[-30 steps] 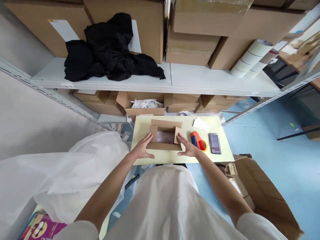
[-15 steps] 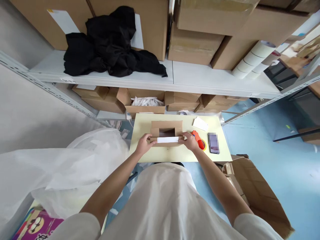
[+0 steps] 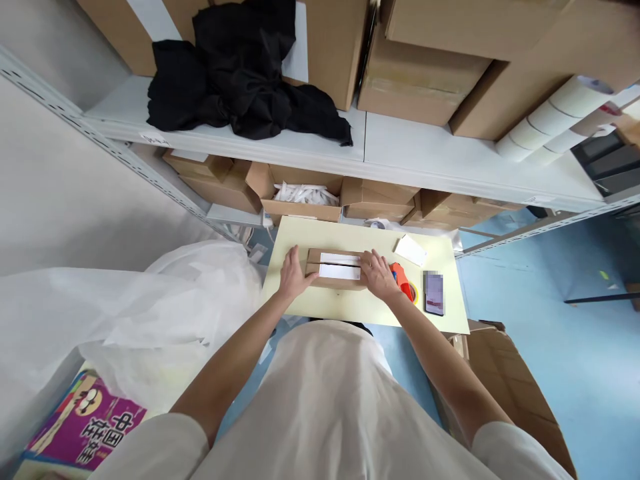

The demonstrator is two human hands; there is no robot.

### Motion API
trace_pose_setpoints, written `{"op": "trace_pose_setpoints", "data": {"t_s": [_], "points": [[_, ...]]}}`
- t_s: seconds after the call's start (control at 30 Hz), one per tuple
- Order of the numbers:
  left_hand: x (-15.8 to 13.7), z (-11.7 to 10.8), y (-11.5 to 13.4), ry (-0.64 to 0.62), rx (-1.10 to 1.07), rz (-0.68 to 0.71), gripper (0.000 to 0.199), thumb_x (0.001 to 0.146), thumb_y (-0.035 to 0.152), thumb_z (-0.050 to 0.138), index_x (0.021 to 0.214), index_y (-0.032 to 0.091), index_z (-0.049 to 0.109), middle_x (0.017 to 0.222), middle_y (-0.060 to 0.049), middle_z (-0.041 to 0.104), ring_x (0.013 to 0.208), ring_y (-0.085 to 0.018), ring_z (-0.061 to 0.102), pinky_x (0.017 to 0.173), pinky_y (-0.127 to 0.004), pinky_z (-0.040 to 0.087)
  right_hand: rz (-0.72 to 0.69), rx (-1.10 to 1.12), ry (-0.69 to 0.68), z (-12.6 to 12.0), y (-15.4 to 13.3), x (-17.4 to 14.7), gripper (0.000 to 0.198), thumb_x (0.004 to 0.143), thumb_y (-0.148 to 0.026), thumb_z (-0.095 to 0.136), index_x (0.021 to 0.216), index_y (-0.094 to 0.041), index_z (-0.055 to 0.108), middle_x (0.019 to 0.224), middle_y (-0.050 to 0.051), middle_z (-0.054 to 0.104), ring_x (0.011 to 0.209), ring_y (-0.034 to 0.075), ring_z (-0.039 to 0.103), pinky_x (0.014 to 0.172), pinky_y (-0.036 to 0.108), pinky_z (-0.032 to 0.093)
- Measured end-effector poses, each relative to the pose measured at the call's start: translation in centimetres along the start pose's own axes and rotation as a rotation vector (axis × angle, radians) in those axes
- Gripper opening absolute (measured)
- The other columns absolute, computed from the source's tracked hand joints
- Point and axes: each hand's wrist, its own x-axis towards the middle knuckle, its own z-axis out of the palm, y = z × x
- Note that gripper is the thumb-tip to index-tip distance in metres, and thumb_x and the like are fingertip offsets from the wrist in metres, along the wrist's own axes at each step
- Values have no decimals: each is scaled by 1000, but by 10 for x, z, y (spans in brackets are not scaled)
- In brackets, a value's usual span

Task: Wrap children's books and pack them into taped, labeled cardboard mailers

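Note:
A small cardboard box (image 3: 314,257) lies on the pale yellow table in front of me. Its top flaps are folded down and meet along a narrow dark gap, with a white strip on each flap. My left hand (image 3: 294,275) is at the box's left end, fingers stretched out and apart, the thumb touching the near corner. Around the right end my right hand (image 3: 379,275) is closed, its fingertips on the top flaps. Just right of that hand lies an orange-red tape dispenser (image 3: 401,280) with a roll of yellow tape (image 3: 414,292).
A phone (image 3: 434,293) and a white card (image 3: 411,250) lie on the table's right part. Behind stands a shelf (image 3: 400,157) with cartons, black cloth (image 3: 240,73) and white rolls (image 3: 553,120). White plastic sheeting (image 3: 185,300) bulges at left; a large open carton (image 3: 505,387) stands at right.
The box's flaps, upright and open before, are now folded down over its opening. My left hand's fingers have spread, and my right hand has moved onto the top. The view has shifted slightly.

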Motion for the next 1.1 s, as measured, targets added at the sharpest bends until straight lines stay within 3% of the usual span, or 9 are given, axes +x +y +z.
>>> {"op": "trace_pose_setpoints", "data": {"t_s": [0.1, 0.27, 0.33, 0.43, 0.5, 0.6, 0.83, 1.0, 1.1], "points": [[0, -5, 15, -88, 267, 319, 77, 78, 35, 58, 143, 14, 24, 153, -18, 14, 142, -34, 8, 111, -52, 15, 5, 0, -18, 14, -9, -11, 51, 88, -9, 30, 137, -18, 41, 145, 12, 37, 137, 26, 28, 108, 47, 27], [6, 4, 30, -289, 501, 550, 87, 77, 54, 53, 146, 10, 21, 153, -18, 19, 142, -33, 11, 112, -55, 2, 73, 95, 68, 22, -8, -22, 49, 92, -22, 31, 141, -20, 34, 150, 11, 28, 139, 27, 22, 108, 48, 26], [7, 11, 29, -285, 527, 527, 87, 79, 57, 49, 146, 8, 20, 151, -18, 22, 141, -33, 15, 112, -55, 1, 228, 149, 172, 26, 4, -35, 53, 91, -31, 35, 142, -18, 30, 148, 14, 31, 137, 28, 26, 106, 47, 29], [7, 19, 25, -272, 545, 518, 84, 82, 57, 44, 146, 8, 20, 151, -19, 24, 140, -34, 18, 111, -57, 1, 666, 231, 246, 37, 28, -59, 56, 87, -41, 42, 134, -12, 38, 130, 20, 49, 124, 31, 42, 99, 45, 37], [6, 21, 22, -267, 554, 523, 84, 82, 58, 43, 146, 9, 21, 151, -18, 24, 139, -35, 18, 111, -59, 1, 891, 307, 129, 47, 43, -70, 52, 80, -43, 52, 122, -12, 49, 119, 19, 55, 116, 32, 49, 93, 44, 40], [4, 22, 23, -261, 565, 518, 80, 84, 56, 42, 146, 10, 22, 151, -17, 23, 140, -34, 18, 110, -60, 3, 1005, 421, -49, 57, 57, -72, 43, 72, -40, 61, 107, -15, 57, 105, 17, 60, 105, 33, 55, 84, 42, 43], [-6, 22, 26, -270, 547, 472, 83, 80, 56, 52, 146, 14, 25, 152, -14, 23, 140, -33, 17, 111, -58, 10, 900, 538, 46, 10, 74, -54, 27, 76, -36, 45, 91, -17, 57, 83, 9, 62, 79, 23, 59, 66, 32, 44], [-21, 23, 24, -261, 489, 468, 85, 77, 53, 58, 145, 14, 25, 151, -16, 24, 140, -34, 16, 111, -59, 11, 555, 842, 362, -54, 54, -23, 36, 81, -50, 37, 63, -20, 43, 55, -1, 43, 53, 13, 39, 49, 26, 33], [-25, 23, 23, -274, 460, 468, 83, 77, 50, 59, 145, 15, 26, 151, -16, 24, 140, -34, 17, 111, -59, 10, 355, 952, 145, -73, 23, 8, 49, 78, -63, 42, 55, -20, 37, 49, -3, 34, 48, 9, 30, 44, 25, 27]]}}
